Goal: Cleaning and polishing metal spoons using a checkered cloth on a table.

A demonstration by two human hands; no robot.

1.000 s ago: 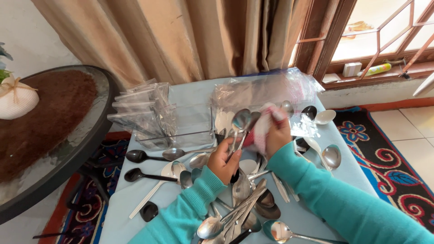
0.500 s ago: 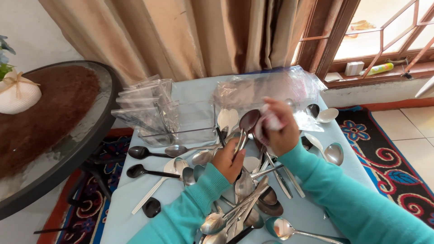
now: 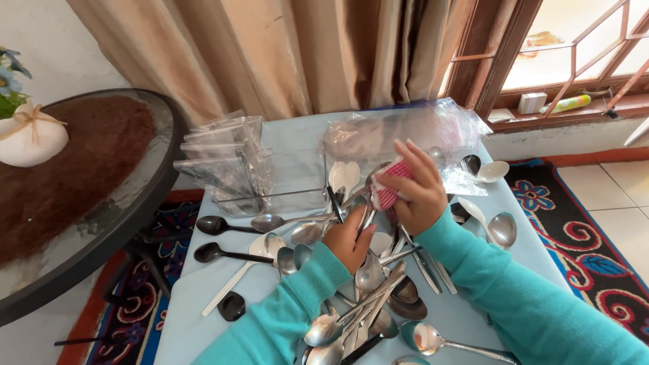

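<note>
My left hand (image 3: 351, 238) grips the handle of a metal spoon (image 3: 373, 182) and holds it upright over the light blue table (image 3: 203, 284). My right hand (image 3: 414, 190) presses a pink checked cloth (image 3: 389, 182) against the spoon's bowl. Both arms wear teal sleeves. Under my hands lies a heap of metal spoons (image 3: 368, 311), mixed with several white and black plastic ones.
A clear plastic organiser (image 3: 250, 169) stands at the back left of the table, a crumpled clear plastic bag (image 3: 412, 135) at the back right. Black spoons (image 3: 220, 226) lie at the left. A round glass table (image 3: 74, 196) with a white pot stands to the left.
My right hand with the cloth has slid along the spoon's bowl while my left hand keeps its grip on the handle. The view has shifted slightly.
</note>
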